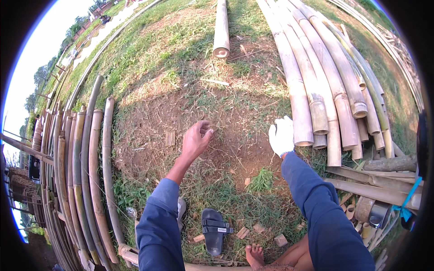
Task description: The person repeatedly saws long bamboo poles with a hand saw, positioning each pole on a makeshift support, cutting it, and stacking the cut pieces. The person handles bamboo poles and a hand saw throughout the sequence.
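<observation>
My bare left hand [197,137] hangs over the bare earth in the middle, its fingers loosely bent and the thumb apart from them. I see nothing in it. My right hand [281,135] wears a white glove and is beside the cut end of the nearest bamboo pole [302,119]. Its fingers look extended, and no held thing shows; whether the glove touches the pole I cannot tell. Several thick, pale bamboo poles [346,90] lie stacked together at the right, their cut ends toward me. Straight ahead, a single bamboo pole [221,31] lies on the grass.
Upright-looking bamboo poles [81,167] line the left side. A black sandal [214,235] lies near my bare foot [255,256]. Wood chips [242,232] are scattered nearby. Split bamboo [370,189] and a blue ribbon [405,207] are at the lower right.
</observation>
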